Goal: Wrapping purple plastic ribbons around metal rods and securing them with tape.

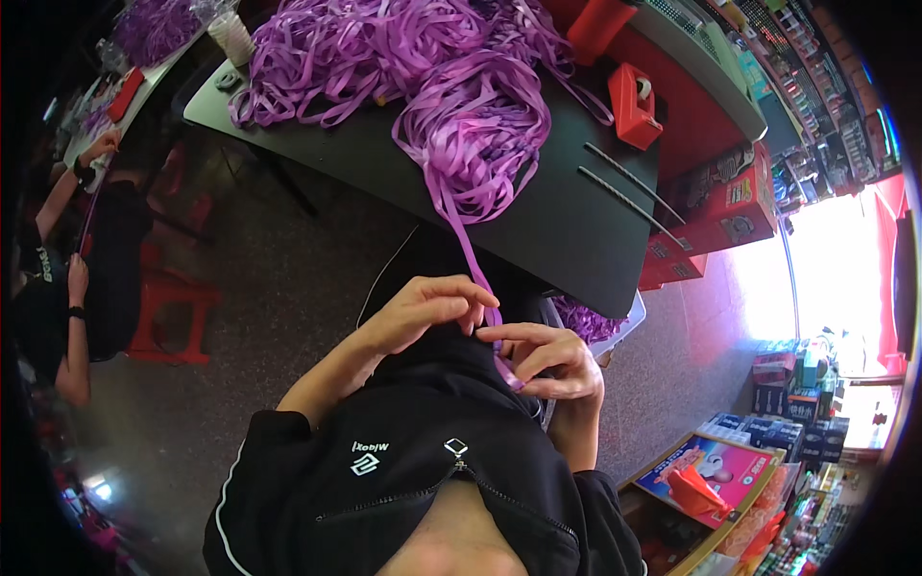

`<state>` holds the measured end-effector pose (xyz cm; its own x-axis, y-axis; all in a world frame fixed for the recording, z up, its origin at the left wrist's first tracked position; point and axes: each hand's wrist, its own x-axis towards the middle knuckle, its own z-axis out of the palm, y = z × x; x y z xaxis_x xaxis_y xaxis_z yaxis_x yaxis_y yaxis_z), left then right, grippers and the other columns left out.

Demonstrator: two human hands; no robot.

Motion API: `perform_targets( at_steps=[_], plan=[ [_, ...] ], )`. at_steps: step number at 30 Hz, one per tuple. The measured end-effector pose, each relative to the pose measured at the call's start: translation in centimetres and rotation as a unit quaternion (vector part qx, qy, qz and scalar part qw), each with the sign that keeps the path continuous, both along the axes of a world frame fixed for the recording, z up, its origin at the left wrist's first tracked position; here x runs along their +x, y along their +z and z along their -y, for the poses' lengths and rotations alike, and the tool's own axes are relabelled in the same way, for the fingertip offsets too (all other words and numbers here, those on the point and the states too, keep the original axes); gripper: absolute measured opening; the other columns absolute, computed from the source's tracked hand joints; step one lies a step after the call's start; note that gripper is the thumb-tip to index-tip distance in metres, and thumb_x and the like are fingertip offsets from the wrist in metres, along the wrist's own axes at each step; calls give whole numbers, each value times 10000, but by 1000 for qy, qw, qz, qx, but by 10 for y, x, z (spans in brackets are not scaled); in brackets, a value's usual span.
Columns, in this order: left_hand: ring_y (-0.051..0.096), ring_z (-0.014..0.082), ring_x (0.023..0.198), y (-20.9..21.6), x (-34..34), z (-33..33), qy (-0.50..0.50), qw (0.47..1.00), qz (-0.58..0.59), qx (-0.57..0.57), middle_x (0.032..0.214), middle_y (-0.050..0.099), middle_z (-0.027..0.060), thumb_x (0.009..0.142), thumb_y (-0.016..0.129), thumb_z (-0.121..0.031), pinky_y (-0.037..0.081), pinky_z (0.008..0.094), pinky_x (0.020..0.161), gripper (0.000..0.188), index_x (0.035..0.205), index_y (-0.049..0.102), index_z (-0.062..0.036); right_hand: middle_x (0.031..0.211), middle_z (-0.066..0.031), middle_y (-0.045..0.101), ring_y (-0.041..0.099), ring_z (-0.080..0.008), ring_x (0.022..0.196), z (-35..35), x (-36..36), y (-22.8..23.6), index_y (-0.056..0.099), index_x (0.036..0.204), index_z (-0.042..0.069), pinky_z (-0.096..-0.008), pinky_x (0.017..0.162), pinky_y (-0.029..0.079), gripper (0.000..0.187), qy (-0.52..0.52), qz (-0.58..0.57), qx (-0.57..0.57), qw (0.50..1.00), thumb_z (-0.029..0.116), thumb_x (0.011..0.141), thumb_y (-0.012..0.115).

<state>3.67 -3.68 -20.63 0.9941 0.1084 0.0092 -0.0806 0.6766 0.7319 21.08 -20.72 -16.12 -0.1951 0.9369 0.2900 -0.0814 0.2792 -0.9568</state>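
A large tangled heap of purple ribbon straps (480, 134) lies on the dark table in front of me. One purple strap (468, 252) runs from the heap over the table's near edge to my hands. At my lap, my left hand (432, 312) has its fingers curled and closed on this strap. Just to the right and a little nearer, my right hand (552, 363) pinches the strap's lower part, with the fingers bent around it. The exact fingertip contact is partly hidden.
Two thin metal rods (634, 192) and a red tape dispenser (634, 106) are on the table (576, 230). More purple straps (588, 322) sit in a container below it. A red stool (173, 312) and another person (72, 259) handling a strap are at left.
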Motion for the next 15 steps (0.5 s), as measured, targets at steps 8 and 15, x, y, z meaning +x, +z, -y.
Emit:
perform_targets(
  at_steps=[8,15],
  plan=[
    [607,232,960,45,45,46,3,823,121,555,1090,607,87,805,670,-52,500,337,809,302,1105,651,-72,1120,-448,521,553,-132,529,38,20,21,646,755,-46,-388,631,553,242,-99,-71,209,970,184,810,699],
    [613,123,762,71,88,61,-15,910,62,411,819,638,55,860,645,-31,473,249,662,203,1058,688,-43,1115,-317,607,653,-175,643,100,41,54,679,872,-60,-294,618,528,276,-340,33,6,940,212,827,672]
  ],
)
